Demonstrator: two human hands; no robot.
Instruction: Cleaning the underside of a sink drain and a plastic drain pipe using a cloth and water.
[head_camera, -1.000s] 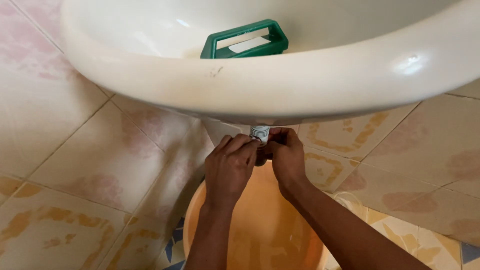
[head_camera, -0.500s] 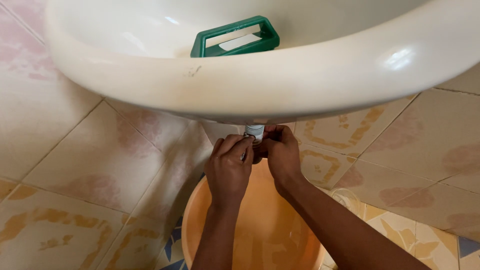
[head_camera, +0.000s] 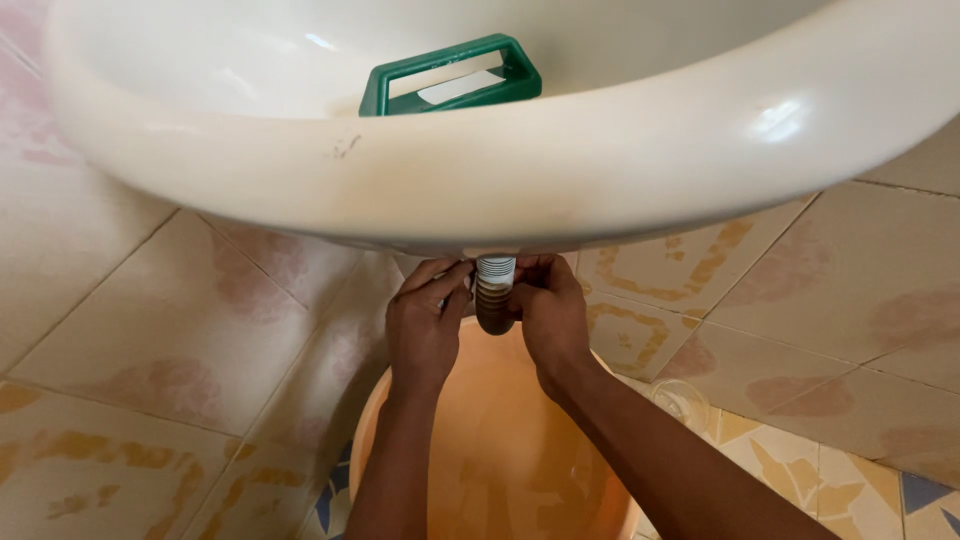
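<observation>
Left hand: your left hand (head_camera: 425, 325) reaches up under the basin, fingers curled shut around the left side of the ribbed drain pipe (head_camera: 494, 292); the fingertips are tucked behind the pipe, so you cannot see how far they wrap.
Right hand: your right hand (head_camera: 550, 310) closes on the pipe from the other side, thumb and fingers pinching near its top; the fingertips are half hidden against the basin's underside.
Drain pipe: a short corrugated piece, white at the top and stained brown lower down, hanging straight below the middle of the basin and between your two hands. Its joint with the basin is lost in shadow, and you cannot tell whether it is attached there.
Bucket: an orange plastic bucket (head_camera: 470, 470) stands on the floor directly under the pipe and your forearms; its lower part is cut off by the frame's bottom edge.
Wash basin: the cream ceramic wash basin (head_camera: 600, 170) fills the upper frame, its rim cut off left and right.
In the basin: a green plastic handled object (head_camera: 450, 78), only its upper part showing above the rim; what it is cannot be made out.
Floor: patterned beige tile floor (head_camera: 160, 330) all around, with a small clear round thing (head_camera: 678, 403) near your right forearm, too faint to identify.
</observation>
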